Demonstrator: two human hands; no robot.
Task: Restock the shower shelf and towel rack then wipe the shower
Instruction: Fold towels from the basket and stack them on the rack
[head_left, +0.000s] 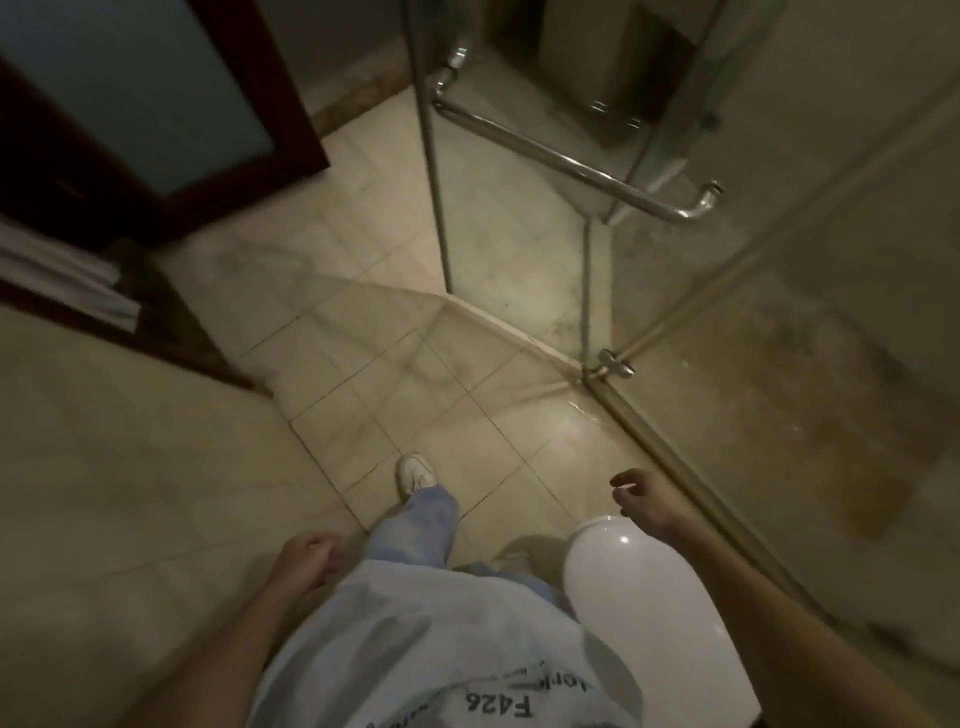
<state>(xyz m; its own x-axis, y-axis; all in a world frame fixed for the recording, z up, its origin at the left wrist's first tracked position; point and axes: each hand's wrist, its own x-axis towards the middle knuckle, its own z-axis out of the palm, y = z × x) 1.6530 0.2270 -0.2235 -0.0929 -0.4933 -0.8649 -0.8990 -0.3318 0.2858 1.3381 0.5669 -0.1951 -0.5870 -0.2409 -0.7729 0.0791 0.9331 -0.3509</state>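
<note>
- The person is standing on the tiled floor (395, 291) with the toilet (639, 597) just at their right side. The left hand (309, 558) is hanging on the far side of the body from the toilet, fingers loosely curled and holding nothing that shows.
- The right hand (641, 501) is hovering just past the toilet's front edge, fingers relaxed and half curled, and it too is empty.
- Slipping is looking like the main risk. A wet sheen (576, 415) is lying on the tiles just ahead of the toilet, along the shower's base, and the forward shoe (415, 475) is resting not far to the left of it.
- The glass shower enclosure (779, 312) is running close along the toilet's right side, so a swinging right arm could be knocking the pane or the metal clamp (615, 364) ahead of the toilet.
- The door handle (571, 161) is jutting out well beyond the toilet, and the raised curb (498, 322) beneath it could be catching a foot on the way in.
- What seem to be folded white towels (62, 280) are sitting on a dark shelf far to the toilet's left, across the floor.
- The shower shelf and towel rack are not showing, so I cannot tell where they are.
- A dark wooden door (156, 119) is standing beyond the towels, well away from the toilet.
</note>
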